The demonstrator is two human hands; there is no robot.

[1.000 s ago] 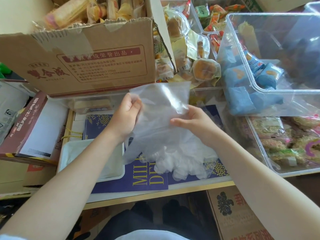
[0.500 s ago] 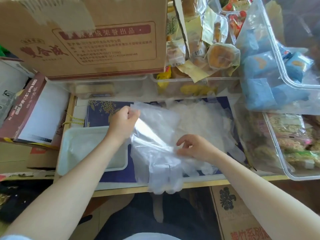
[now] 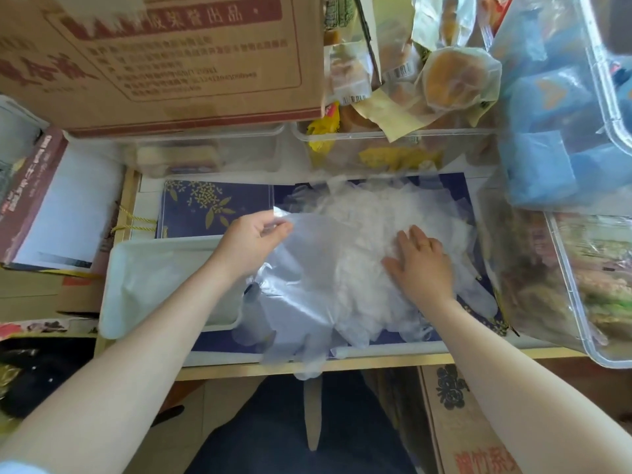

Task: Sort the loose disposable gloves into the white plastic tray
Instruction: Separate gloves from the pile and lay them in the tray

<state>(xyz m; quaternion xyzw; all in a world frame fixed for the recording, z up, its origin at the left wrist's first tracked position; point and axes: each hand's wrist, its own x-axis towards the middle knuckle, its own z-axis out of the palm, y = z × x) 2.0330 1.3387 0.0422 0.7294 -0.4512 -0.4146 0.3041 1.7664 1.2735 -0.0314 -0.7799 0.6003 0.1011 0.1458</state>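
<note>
The cardboard carton [image 3: 178, 59] at the back bears red printed Chinese characters, too blurred to read. Before it, a heap of thin, crinkled, translucent disposable gloves [image 3: 362, 241] lies on a navy mat with gold leaf print [image 3: 205, 206] on the table [image 3: 376, 362]. The left hand [image 3: 251, 242] pinches one glove's cuff edge between curled fingers [image 3: 273, 229]; the right hand [image 3: 422, 261] presses flat, fingers straight, on the heap. The smooth white plastic tray [image 3: 116, 285] sits just left of the gloves.

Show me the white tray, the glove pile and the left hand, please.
white tray [image 3: 119, 278], head view, on its bare left wall.
glove pile [image 3: 359, 217], head view, on the crumpled top of the heap.
left hand [image 3: 251, 239], head view, on the back of the hand.
</note>
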